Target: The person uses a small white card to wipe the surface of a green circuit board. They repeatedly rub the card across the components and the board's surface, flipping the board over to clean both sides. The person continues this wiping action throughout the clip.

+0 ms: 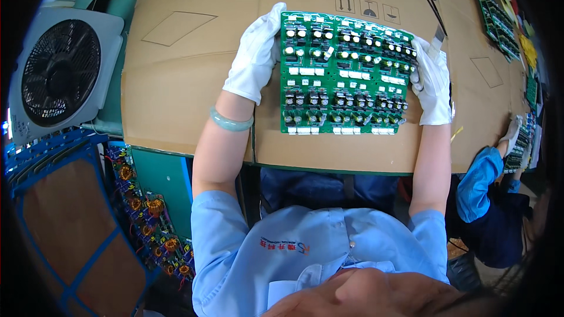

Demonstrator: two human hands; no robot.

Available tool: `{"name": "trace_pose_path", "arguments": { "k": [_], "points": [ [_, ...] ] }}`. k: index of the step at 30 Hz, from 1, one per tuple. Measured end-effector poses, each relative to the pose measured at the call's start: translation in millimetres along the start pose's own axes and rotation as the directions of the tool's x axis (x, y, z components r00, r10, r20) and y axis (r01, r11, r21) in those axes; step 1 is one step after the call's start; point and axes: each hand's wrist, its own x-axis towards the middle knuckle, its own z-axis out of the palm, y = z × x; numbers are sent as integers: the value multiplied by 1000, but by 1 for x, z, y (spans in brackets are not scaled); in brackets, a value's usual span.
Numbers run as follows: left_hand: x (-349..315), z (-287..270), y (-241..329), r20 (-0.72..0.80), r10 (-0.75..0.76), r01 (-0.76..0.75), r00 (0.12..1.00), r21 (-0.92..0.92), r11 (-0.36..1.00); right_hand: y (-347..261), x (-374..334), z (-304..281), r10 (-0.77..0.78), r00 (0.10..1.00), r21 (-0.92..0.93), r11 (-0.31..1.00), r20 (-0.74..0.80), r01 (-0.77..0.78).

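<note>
Green circuit board, grip of left hand and right hand pinching opposite edges, cardboard spreading past top edge

The bare left forearm and right forearm extend forward, well apart. The white-gloved left hand angles inward, gripping. The white-gloved right hand grips opposite, fingers curled.
</note>
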Motion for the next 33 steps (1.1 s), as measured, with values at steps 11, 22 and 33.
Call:
{"name": "trace_pose_path", "arguments": {
  "k": [11, 22, 33],
  "points": [
    [5, -7, -2, 360, 193, -146, 913, -154, 977, -1, 1, -3, 37, 999, -4, 999, -6, -37],
    [7, -9, -3, 365, 175, -108, 915, -197, 974, -3, -3, 1, -27, 999, 29, 999, -29, 28],
    [11, -16, -4, 338, 102, -56, 936, -144, 988, 0, -5, -1, -130, 991, -4, 991, -9, 130]
  ]
}}
